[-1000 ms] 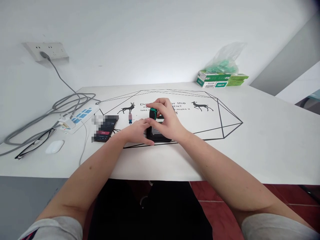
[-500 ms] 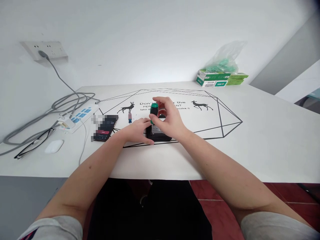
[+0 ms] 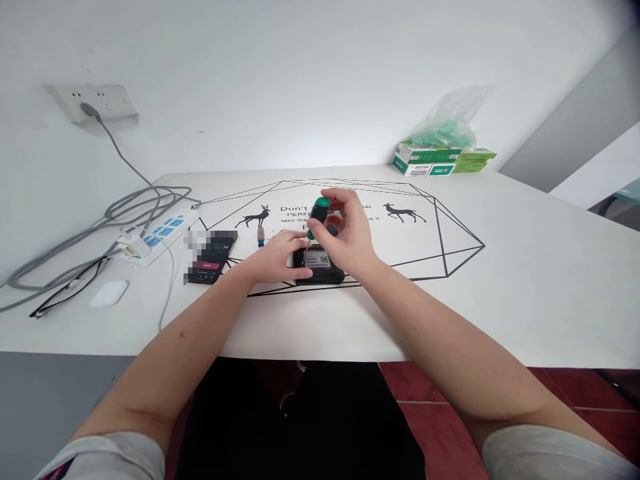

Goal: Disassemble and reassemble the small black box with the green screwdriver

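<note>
In my right hand [image 3: 353,233] is a screwdriver [image 3: 319,215] with a green and black handle, pinched between thumb and fingers. It leans to the right, and its thin shaft points down at the left part of a flat black device [image 3: 327,275] with a white printed label. Whether the tip touches the device cannot be made out. My left hand [image 3: 280,259] grips the device at its left end, thumb along the near side and fingers along the far side. A second, small screwdriver [image 3: 261,237] with a pinkish and blue handle lies beyond my left hand.
A phone [image 3: 214,257] lies left of my left hand. Further left are a power strip [image 3: 167,233], coiled grey cable [image 3: 120,207], glasses [image 3: 70,287] and a white case [image 3: 109,293]. Green and white boxes [image 3: 427,157] under a plastic bag [image 3: 453,120] stand at the back right.
The screwdriver has gone from nearly upright to leaning right, its handle moving right with my right hand. Its shaft and more of the device's label now show. My left hand stays at the device.
</note>
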{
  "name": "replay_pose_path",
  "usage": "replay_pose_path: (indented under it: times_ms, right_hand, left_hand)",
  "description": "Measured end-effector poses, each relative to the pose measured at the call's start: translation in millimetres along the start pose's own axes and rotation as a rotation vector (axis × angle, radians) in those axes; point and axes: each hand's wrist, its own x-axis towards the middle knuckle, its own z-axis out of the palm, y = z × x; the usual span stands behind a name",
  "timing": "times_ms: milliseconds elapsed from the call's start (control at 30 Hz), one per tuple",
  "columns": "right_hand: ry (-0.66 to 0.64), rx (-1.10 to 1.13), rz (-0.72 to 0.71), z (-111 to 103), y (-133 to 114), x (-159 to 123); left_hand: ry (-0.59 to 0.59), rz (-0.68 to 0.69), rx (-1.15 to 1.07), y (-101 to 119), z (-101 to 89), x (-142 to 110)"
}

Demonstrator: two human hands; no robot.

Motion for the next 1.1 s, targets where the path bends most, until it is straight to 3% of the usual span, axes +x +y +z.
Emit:
replay_pose_path:
  times_ms: [100, 300, 467, 633, 767, 833, 933, 1100]
  right_hand:
    - [0.039, -0.007, 0.015, 1.3, 5.3, 0.1]
    - [0.087, -0.065, -0.012, 1.4, 13.7, 1.0]
    - [0.118, -0.110, -0.031, 0.4, 17.9, 3.0]
    - [0.110, -0.126, -0.018, -1.2, 20.6, 5.8]
    - [0.117, -0.218, -0.036, -16.7, 31.8, 18.0]
    - [0.120, -0.316, -0.007, -27.7, 42.0, 25.7]
    - [-0.002, -0.516, 0.162, -40.4, 58.4, 33.2]
    - [-0.420, -0.892, 0.611, -47.2, 71.5, 31.8]
  left_hand:
    - [0.119, 0.043, 0.056, -1.0, 0.4, 2.5]
    - [0.137, 0.016, 0.158, -13.4, -0.5, 9.2]
    - [0.211, -0.247, 0.352, -29.7, -2.0, 10.6]
    - [0.271, -0.407, 0.415, -37.2, -4.1, 7.7]
    - [0.371, -0.660, 0.415, -36.5, -8.4, 5.6]
    - [0.353, -0.777, 0.357, -36.7, -9.3, 6.0]
    - [0.316, -0.850, 0.239, -39.7, -9.1, 8.1]
    - [0.449, -0.890, 0.053, -47.3, -12.5, 10.9]
